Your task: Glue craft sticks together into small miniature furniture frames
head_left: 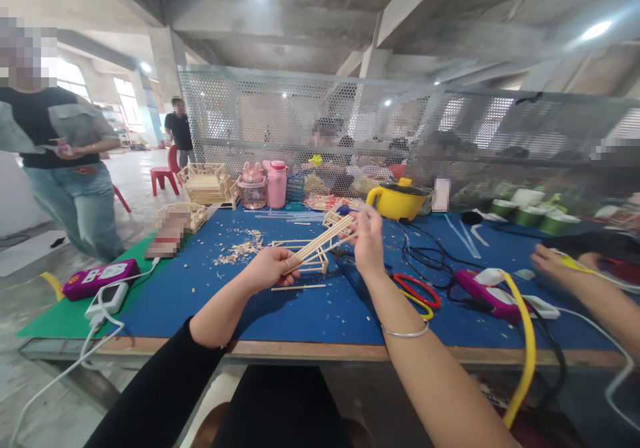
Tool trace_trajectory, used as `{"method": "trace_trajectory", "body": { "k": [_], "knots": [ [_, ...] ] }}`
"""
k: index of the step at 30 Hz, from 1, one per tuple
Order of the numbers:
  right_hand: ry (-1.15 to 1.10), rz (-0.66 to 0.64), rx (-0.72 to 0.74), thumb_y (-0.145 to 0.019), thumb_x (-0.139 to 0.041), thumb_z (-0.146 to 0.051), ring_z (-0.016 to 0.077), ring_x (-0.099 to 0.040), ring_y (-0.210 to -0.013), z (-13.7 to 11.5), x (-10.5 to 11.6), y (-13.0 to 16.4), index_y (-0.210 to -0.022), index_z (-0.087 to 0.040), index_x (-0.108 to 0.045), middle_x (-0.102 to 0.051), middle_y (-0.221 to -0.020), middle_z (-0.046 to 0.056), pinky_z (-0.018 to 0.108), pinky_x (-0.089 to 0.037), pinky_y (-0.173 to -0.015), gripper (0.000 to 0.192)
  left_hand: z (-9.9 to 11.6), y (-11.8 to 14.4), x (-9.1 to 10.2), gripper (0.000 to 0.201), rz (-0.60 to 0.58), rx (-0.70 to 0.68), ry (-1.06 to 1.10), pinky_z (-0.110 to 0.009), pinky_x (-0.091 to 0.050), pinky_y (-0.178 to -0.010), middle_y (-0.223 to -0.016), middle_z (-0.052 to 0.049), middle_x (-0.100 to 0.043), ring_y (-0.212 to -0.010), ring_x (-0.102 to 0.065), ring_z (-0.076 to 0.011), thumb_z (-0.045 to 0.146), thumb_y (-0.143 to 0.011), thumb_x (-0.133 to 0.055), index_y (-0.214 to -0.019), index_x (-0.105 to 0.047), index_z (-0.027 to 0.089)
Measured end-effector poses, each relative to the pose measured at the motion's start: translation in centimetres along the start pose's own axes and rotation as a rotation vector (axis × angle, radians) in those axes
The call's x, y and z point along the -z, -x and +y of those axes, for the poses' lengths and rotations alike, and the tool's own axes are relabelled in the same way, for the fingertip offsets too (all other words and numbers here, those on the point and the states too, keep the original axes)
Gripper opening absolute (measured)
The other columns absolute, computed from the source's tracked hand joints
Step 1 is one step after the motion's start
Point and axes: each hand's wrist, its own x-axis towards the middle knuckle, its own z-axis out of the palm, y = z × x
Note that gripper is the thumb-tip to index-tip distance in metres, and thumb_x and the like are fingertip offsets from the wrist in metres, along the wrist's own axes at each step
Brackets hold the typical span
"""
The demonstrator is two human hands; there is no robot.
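My left hand (270,268) is closed around the near end of a small bundle of thin wooden sticks (320,240), which slants up to the right. My right hand (369,238) is raised at the far end of the bundle, its fingers pinched on a wooden stick there; the fingertips are slightly blurred. Under the bundle, a small wooden stick frame (318,266) lies on the blue table top (200,315). One loose stick (299,287) lies flat in front of it.
Wood scraps (243,248) lie left of the frame. Finished-looking stick racks (207,185), a pink bottle (277,185) and a yellow pot (399,201) stand behind. Red-handled scissors (417,291), cables and a purple power strip (487,296) are right, near another person's hand (560,265).
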Motion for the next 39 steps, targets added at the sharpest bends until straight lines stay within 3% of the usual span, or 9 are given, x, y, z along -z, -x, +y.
{"method": "trace_trajectory", "body": {
  "k": [3, 6, 9, 15, 17, 20, 22, 31, 39],
  "knots": [
    [0.466, 0.108, 0.464, -0.086, -0.04, -0.048, 0.0286, -0.038, -0.126, -0.9, 0.9, 0.0, -0.133, -0.018, -0.038, -0.042, -0.137, 0.015, 0.049, -0.028, -0.104, 0.056, 0.3, 0.2, 1.1, 0.037, -0.027, 0.006, -0.022, -0.019, -0.036, -0.041, -0.054, -0.001, -0.06, -0.04, -0.046, -0.0064, 0.049, -0.064, -0.068, -0.06, -0.06, 0.014],
    [0.8, -0.326, 0.839, -0.084, -0.045, -0.05, 0.0299, -0.033, -0.13, -2.1, 1.0, 0.3, -0.127, -0.021, -0.047, -0.048, -0.134, 0.01, 0.055, -0.005, -0.109, 0.052, 0.7, 0.4, 2.0, 0.038, -0.066, -0.005, -0.029, -0.018, -0.033, -0.039, -0.049, 0.001, -0.055, -0.039, -0.043, -0.0055, 0.051, -0.065, -0.068, -0.059, -0.06, 0.014],
    [0.939, -0.631, 0.971, -0.08, -0.05, -0.055, 0.0305, -0.04, -0.124, -2.2, 0.5, 0.2, -0.129, -0.02, -0.045, -0.055, -0.127, 0.01, 0.058, -0.001, -0.107, 0.06, 1.0, 0.5, 2.5, 0.04, -0.109, 0.022, 0.02, -0.016, -0.029, -0.036, -0.046, 0.003, -0.049, -0.037, -0.038, -0.0042, 0.052, -0.066, -0.067, -0.058, -0.059, 0.014],
    [1.12, -0.695, 0.851, -0.091, -0.037, -0.021, 0.0225, -0.059, -0.089, 0.2, -0.1, -0.7, -0.107, -0.015, -0.061, -0.067, -0.09, 0.012, 0.039, -0.036, -0.091, 0.029, 2.2, 0.0, 4.1, 0.04, -0.151, 0.086, 0.081, -0.015, -0.027, -0.035, -0.051, 0.0, -0.056, -0.037, -0.04, -0.0035, 0.051, -0.063, -0.071, -0.063, -0.059, 0.013],
    [1.126, -0.733, 0.758, -0.09, -0.038, -0.019, 0.0205, -0.06, -0.087, 1.0, 0.0, -0.6, -0.106, -0.015, -0.061, -0.068, -0.093, 0.012, 0.029, -0.041, -0.078, 0.028, 2.7, -0.5, 5.3, 0.043, 0.016, 0.08, 0.026, -0.017, -0.032, -0.037, -0.058, -0.004, -0.062, -0.041, -0.049, -0.0075, 0.056, -0.064, -0.068, -0.075, -0.062, 0.014],
    [1.103, -0.733, 0.615, -0.09, -0.038, -0.018, 0.0178, -0.061, -0.089, 1.7, 0.5, -0.3, -0.105, -0.019, -0.06, -0.068, -0.098, 0.009, 0.024, -0.04, -0.071, 0.027, 2.5, -1.3, 7.1, 0.045, 0.471, -0.04, -0.084, -0.019, -0.034, -0.039, -0.066, -0.006, -0.067, -0.045, -0.056, -0.0112, 0.057, -0.065, -0.066, -0.084, -0.063, 0.016],
    [1.102, -0.733, 0.57, -0.09, -0.037, -0.019, 0.0174, -0.062, -0.087, 2.1, 0.9, -0.2, -0.101, -0.02, -0.061, -0.069, -0.096, 0.007, 0.023, -0.04, -0.068, 0.026, 1.5, -1.6, 7.6, 0.039, 0.604, -0.093, -0.11, -0.019, -0.036, -0.042, -0.067, -0.004, -0.066, -0.048, -0.055, -0.0101, 0.053, -0.066, -0.066, -0.078, -0.062, 0.016],
    [1.04, -0.674, 0.465, -0.095, -0.03, -0.036, 0.0169, -0.063, -0.086, 2.8, 1.6, -0.1, -0.102, -0.024, -0.059, -0.07, -0.097, 0.004, 0.023, -0.037, -0.065, 0.033, -1.9, -1.8, 6.0, 0.021, 0.501, -0.077, -0.202, -0.022, -0.039, -0.047, -0.056, -0.002, -0.064, -0.049, -0.055, -0.0125, 0.037, -0.063, -0.07, -0.063, -0.068, 0.016],
    [1.041, -0.652, 0.407, -0.094, -0.03, -0.04, 0.018, -0.063, -0.078, 3.1, 1.5, 0.1, -0.096, -0.024, -0.059, -0.07, -0.087, 0.004, 0.024, -0.034, -0.059, 0.033, -2.1, -1.2, 4.4, 0.062, 0.364, 0.013, -0.138, -0.02, -0.04, -0.041, -0.059, -0.001, -0.065, -0.047, -0.058, -0.0141, 0.037, -0.061, -0.073, -0.117, -0.055, 0.015]
  ]
}}
